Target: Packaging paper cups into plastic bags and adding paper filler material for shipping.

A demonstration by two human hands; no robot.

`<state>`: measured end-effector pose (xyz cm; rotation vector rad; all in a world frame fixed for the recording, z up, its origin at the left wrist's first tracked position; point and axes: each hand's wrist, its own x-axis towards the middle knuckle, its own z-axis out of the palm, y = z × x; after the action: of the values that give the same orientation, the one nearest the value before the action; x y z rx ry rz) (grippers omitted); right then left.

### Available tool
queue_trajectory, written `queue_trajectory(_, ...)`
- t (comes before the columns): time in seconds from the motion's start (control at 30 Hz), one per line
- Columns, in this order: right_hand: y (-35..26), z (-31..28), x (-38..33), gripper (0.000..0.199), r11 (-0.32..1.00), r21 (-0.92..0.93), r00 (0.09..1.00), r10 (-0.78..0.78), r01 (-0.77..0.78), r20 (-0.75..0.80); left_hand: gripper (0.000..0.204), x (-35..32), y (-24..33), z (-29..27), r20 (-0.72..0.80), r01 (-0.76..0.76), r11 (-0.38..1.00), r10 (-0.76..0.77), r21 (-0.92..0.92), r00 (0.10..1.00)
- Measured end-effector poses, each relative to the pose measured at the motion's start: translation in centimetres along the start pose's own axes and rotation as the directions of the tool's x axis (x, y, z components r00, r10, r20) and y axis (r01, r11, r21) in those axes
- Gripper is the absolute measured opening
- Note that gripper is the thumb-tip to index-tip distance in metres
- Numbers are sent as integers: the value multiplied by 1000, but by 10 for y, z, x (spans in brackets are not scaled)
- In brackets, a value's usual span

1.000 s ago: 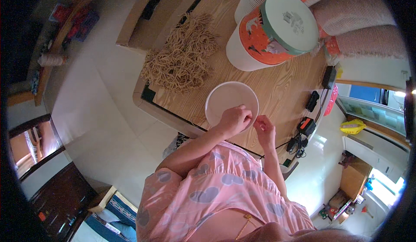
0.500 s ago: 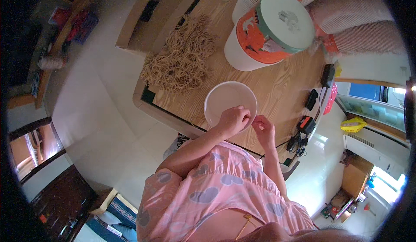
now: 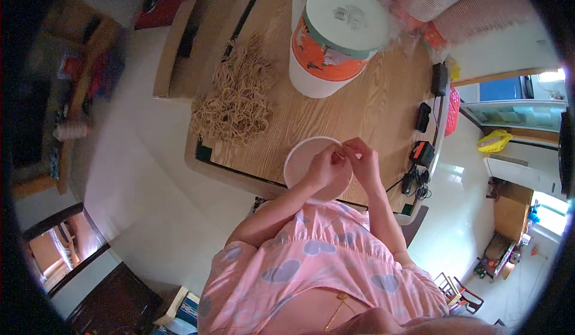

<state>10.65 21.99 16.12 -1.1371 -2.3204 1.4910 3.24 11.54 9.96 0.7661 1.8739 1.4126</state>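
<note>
- Head view: I saw both hands meet over a white bowl (image 3: pixel 305 161) that sat at the near edge of the tabletop (image 3: pixel 371 110), just in front of the pink-sleeved arms.
- Head view: the left hand (image 3: pixel 326 166) had its fingers curled in, and the right hand (image 3: pixel 361 158) pinched toward it; their fingertips touched above the bowl's far right rim. Something thin seemed to be nipped between them, perhaps a rubber band, but it was too small for me to be sure, so I could not tell what either grip had hold of.
- Head view: a loose heap of tan rubber bands (image 3: pixel 236 98) lay toward the far left corner of the tabletop, well apart from the bowl. It lay up and to the left of the hands, so the left hand was the nearer one.
- Head view: two orange-and-white tubs with a pale green lid (image 3: pixel 344 17) stood at the far edge.
</note>
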Motion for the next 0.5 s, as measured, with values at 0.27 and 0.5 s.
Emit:
queue_trajectory(0.27, 14, 7, 2, 11, 977, -113, 982, -185, 181, -28, 14, 2, 21, -22, 177, 226, 898, -169, -377, 970)
queue_trajectory(0.5, 6, 7, -1, 9, 959, -81, 962, -271, 273, 31, 10, 30, 36, -64, 281, 214, 936, -133, -281, 951)
